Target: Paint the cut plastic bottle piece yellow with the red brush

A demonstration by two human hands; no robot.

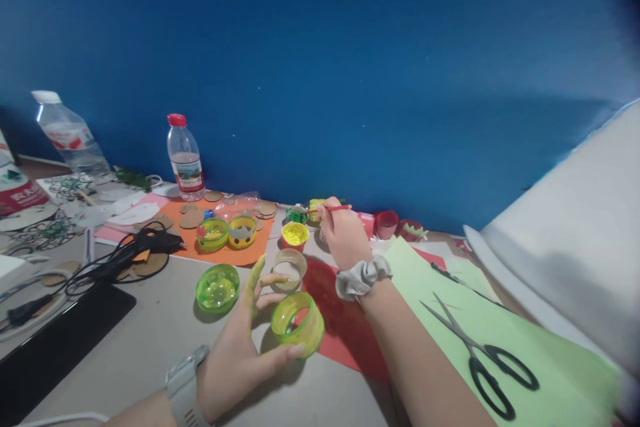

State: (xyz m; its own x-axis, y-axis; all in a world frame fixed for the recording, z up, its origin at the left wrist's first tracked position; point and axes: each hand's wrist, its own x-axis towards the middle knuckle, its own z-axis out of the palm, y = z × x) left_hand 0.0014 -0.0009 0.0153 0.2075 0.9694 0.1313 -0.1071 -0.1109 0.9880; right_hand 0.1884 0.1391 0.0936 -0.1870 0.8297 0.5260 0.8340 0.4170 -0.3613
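My left hand (237,357), fingers smeared with yellow-green paint, holds a yellow-green painted plastic ring (311,330) between the thumb and a finger, with the index finger raised. Farther off, my right hand (344,237) is closed around a thin paintbrush (342,207) with a red handle. The brush points left to a small cup of green paint (297,215); whether its tip touches the paint is hard to tell. In front of that cup stands a cup of yellow paint (295,234). A beige cup (291,265) is just behind the ring, and a green dish (217,287) lies left of my left hand.
Two painted cups (242,232) stand on orange paper (226,254). Black scissors (473,345) lie on green paper (540,353) at right. A phone (65,350), a tangled black cable (115,260) and a red-capped bottle (185,163) are at left. A blue wall (320,67) rises behind.
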